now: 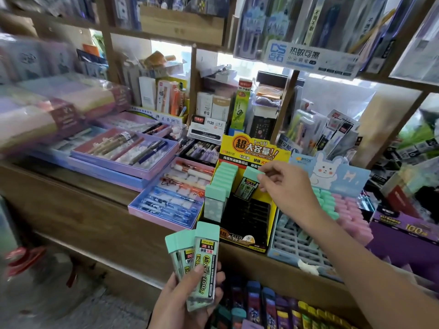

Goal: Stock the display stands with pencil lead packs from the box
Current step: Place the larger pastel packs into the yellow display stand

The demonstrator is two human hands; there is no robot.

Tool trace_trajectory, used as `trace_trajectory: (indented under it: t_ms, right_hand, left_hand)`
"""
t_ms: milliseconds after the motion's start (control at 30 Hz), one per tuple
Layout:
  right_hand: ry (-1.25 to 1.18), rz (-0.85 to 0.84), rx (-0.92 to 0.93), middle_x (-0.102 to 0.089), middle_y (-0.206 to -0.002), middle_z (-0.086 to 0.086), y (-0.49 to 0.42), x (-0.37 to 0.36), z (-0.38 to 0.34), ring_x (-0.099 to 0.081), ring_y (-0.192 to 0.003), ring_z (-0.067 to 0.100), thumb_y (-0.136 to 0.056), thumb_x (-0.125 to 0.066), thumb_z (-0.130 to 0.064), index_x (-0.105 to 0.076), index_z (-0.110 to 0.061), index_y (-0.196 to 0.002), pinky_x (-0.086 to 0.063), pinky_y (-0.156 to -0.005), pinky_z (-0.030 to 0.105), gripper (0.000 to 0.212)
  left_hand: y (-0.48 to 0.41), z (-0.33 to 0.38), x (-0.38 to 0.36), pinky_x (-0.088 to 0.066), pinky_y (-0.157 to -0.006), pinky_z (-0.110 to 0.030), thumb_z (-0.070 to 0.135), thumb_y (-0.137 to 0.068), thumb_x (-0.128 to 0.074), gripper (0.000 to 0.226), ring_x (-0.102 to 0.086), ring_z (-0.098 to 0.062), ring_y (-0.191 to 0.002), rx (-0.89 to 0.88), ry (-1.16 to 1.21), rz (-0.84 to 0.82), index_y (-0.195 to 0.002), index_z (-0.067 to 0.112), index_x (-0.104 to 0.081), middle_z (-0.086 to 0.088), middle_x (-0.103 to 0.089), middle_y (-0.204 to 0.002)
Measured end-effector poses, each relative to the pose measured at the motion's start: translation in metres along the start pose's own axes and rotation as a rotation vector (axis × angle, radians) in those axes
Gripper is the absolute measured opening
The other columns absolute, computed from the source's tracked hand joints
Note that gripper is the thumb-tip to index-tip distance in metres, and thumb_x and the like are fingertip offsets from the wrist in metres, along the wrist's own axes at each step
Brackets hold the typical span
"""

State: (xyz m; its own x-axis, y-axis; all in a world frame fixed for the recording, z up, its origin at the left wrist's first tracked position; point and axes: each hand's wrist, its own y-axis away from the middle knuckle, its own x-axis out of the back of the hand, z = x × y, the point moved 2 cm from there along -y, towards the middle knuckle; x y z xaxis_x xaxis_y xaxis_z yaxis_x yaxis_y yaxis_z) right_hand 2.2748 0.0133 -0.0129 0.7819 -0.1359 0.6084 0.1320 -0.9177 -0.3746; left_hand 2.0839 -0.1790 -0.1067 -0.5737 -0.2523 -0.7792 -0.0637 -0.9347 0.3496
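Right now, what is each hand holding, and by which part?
Right hand pinches one lead pack by its green cap. Left hand grips several packs around their lower bodies.

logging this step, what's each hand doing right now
Left hand: closed on spare lead packs.
Right hand: pinching one lead pack over the yellow stand.

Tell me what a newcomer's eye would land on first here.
Probably the yellow stand at centre, with its bold header and a left column of mint-capped packs. Above its empty black slots, the right hand holds one pack by the cap. Low in the middle, the left hand grips a few more packs.
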Motion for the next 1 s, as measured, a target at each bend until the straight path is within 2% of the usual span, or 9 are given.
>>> trace_trajectory:
  t_ms: [200,400,467,567,633,800,900,1000]
  right_hand:
    - [0.026,-0.022,0.007,-0.072,-0.077,0.001,0.0,-0.003,0.003,-0.072,-0.068,0.007,-0.095,-0.072,-0.014,-0.069,-0.031,-0.092,-0.063,-0.074,0.029,0.017]
    - [0.018,-0.08,-0.018,-0.072,-0.082,-0.003,-0.006,-0.003,-0.002,-0.071,-0.068,0.003,-0.096,-0.07,-0.011,-0.071,-0.024,-0.096,-0.056,-0.066,0.011,0.013]
    - [0.029,-0.075,-0.012,-0.07,-0.084,-0.003,-0.008,-0.003,-0.002,-0.071,-0.07,0.006,-0.097,-0.068,-0.01,-0.07,-0.024,-0.1,-0.059,-0.069,0.016,0.014]
    - [0.09,-0.067,0.028,-0.066,-0.087,0.002,-0.01,-0.006,-0.002,-0.07,-0.075,0.017,-0.098,-0.066,-0.011,-0.063,-0.022,-0.104,-0.063,-0.076,0.036,0.013]
    - [0.139,-0.073,0.064,-0.066,-0.087,0.001,-0.01,-0.009,-0.002,-0.07,-0.078,0.022,-0.099,-0.065,-0.01,-0.065,-0.019,-0.101,-0.062,-0.078,0.045,0.01]
    - [0.274,-0.051,0.104,-0.074,-0.105,0.006,-0.012,-0.012,-0.005,-0.068,-0.096,0.022,-0.099,-0.064,-0.01,-0.077,-0.012,-0.113,-0.057,-0.093,0.044,0.019]
    - [0.338,-0.059,0.123,-0.074,-0.112,0.01,-0.011,-0.013,-0.008,-0.067,-0.104,0.027,-0.1,-0.063,-0.011,-0.077,-0.011,-0.116,-0.055,-0.095,0.043,0.021]
    - [0.368,-0.066,0.12,-0.073,-0.112,0.01,-0.011,-0.013,-0.01,-0.067,-0.103,0.028,-0.102,-0.06,-0.013,-0.077,-0.012,-0.116,-0.055,-0.094,0.043,0.022]
  left_hand:
    - [-0.001,0.001,-0.006,-0.058,-0.049,-0.039,0.004,-0.073,-0.063,0.053,-0.07,-0.039,-0.064,0.039,-0.002,0.024,-0.123,-0.011,-0.06,-0.034,-0.069,-0.092]
    - [-0.001,0.002,-0.006,-0.059,-0.05,-0.041,0.004,-0.073,-0.064,0.052,-0.071,-0.04,-0.067,0.056,-0.003,0.043,-0.122,-0.01,-0.061,-0.035,-0.07,-0.094]
    - [-0.001,0.003,-0.007,-0.059,-0.05,-0.041,0.004,-0.072,-0.064,0.052,-0.072,-0.04,-0.065,0.059,-0.002,0.045,-0.122,-0.01,-0.061,-0.035,-0.07,-0.094]
    - [0.0,0.005,-0.008,-0.059,-0.051,-0.042,0.005,-0.073,-0.063,0.054,-0.071,-0.04,-0.065,0.069,-0.007,0.027,-0.124,-0.011,-0.06,-0.035,-0.069,-0.095]
    - [0.001,0.008,-0.008,-0.059,-0.049,-0.043,0.005,-0.077,-0.06,0.052,-0.067,-0.042,-0.064,0.086,-0.026,0.007,-0.126,-0.013,-0.058,-0.036,-0.067,-0.094]
    - [0.0,0.008,-0.005,-0.059,-0.048,-0.043,0.007,-0.092,-0.051,0.048,-0.058,-0.042,-0.077,0.136,-0.047,-0.004,-0.135,-0.014,-0.051,-0.034,-0.059,-0.101]
    - [-0.003,0.008,-0.006,-0.058,-0.05,-0.044,0.006,-0.086,-0.053,0.051,-0.058,-0.042,-0.079,0.152,-0.04,0.006,-0.134,-0.011,-0.053,-0.035,-0.057,-0.103]
    - [-0.006,0.007,-0.005,-0.06,-0.052,-0.045,0.007,-0.083,-0.056,0.053,-0.06,-0.044,-0.081,0.167,-0.049,0.01,-0.132,-0.011,-0.055,-0.036,-0.06,-0.105]
